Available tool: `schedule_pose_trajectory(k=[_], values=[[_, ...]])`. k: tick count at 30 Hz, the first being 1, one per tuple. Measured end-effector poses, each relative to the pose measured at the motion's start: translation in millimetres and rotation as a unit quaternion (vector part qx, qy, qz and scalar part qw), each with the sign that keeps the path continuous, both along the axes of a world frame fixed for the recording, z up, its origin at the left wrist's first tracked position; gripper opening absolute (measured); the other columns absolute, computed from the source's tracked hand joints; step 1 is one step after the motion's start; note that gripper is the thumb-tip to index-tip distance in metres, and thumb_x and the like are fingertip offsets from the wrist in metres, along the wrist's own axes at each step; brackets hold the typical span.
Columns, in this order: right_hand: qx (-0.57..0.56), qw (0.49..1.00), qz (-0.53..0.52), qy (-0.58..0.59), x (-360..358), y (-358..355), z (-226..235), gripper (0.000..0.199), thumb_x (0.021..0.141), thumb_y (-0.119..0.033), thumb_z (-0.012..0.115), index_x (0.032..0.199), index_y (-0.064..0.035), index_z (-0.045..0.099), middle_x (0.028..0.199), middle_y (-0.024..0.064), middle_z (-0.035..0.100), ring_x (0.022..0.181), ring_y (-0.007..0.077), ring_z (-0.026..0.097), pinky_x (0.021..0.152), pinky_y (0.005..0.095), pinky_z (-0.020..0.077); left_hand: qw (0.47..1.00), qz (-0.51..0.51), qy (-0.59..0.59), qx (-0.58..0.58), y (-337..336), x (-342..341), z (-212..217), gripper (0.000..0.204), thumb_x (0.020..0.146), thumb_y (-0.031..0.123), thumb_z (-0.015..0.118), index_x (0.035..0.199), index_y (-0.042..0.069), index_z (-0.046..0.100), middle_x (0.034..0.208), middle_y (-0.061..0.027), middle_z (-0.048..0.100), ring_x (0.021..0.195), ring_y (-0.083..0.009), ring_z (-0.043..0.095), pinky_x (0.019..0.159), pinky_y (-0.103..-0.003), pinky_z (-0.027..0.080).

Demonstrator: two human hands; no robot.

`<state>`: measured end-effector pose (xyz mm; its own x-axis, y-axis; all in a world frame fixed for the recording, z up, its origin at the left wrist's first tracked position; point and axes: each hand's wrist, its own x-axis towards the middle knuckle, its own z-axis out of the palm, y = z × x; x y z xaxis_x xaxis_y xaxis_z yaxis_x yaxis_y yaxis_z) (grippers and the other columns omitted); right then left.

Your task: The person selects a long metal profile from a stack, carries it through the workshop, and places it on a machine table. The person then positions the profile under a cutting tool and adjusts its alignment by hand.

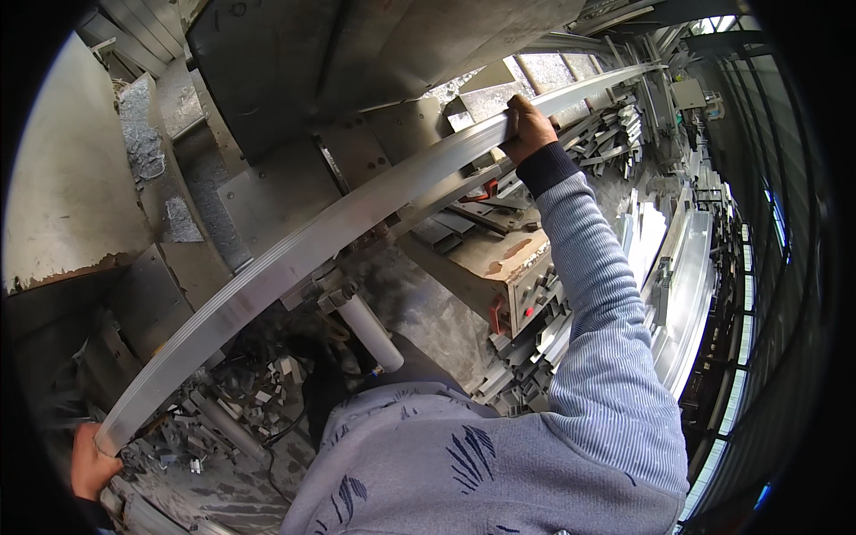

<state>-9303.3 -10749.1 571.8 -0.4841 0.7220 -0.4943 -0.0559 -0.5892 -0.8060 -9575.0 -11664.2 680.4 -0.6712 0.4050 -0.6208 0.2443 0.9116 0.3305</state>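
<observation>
Long aluminium bar (357,214) held across machine bed (267,178), long axis running lower-left to upper-right. Left hand (89,464) gripping near end, right hand (528,127) clamped round far part. Control box (522,276) below, w/ scrap offcuts (241,401) underneath.

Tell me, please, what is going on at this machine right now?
A person holds a long aluminium bar with both hands. The left hand grips its near end, low beside a heap of metal scraps; the right hand grips it farther along, arm outstretched. The bar runs across the front of a large grey machine, above a dusty control box.
</observation>
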Motion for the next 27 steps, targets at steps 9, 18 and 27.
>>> schedule_pose_trajectory(k=[9,18,27], values=[[-0.096,0.964,-0.064,0.238,-39,-43,10,0.007,0.092,-0.011,0.053,0.094,-0.0040,0.050,0.076,0.0084,0.053,0.064,0.0218,0.056,0.064,0.0351,0.0521,0.955,-0.110,0.277,-0.013,-31,-17,-43,0.061,0.079,-0.003,0.052,0.139,-0.005,0.052,0.136,-0.0245,0.058,0.129,-0.0409,0.054,0.112,-0.042,0.038],[-0.098,0.932,-0.084,0.339,-47,-56,13,0.009,0.091,-0.010,0.057,0.091,-0.0052,0.049,0.075,0.0063,0.051,0.064,0.0195,0.051,0.064,0.0324,0.0468,0.930,-0.103,0.351,-0.025,-36,-13,-60,0.069,0.070,-0.017,0.049,0.138,-0.007,0.054,0.136,-0.0270,0.059,0.130,-0.0422,0.055,0.115,-0.042,0.037],[-0.134,0.868,-0.004,0.478,-53,-92,11,0.016,0.082,-0.017,0.062,0.089,-0.0064,0.053,0.079,0.0016,0.050,0.070,0.0166,0.049,0.069,0.0304,0.0460,0.879,-0.044,0.475,0.016,-108,-20,-89,0.047,0.093,0.008,0.058,0.139,-0.004,0.057,0.138,-0.0187,0.062,0.127,-0.0335,0.058,0.113,-0.041,0.041]])
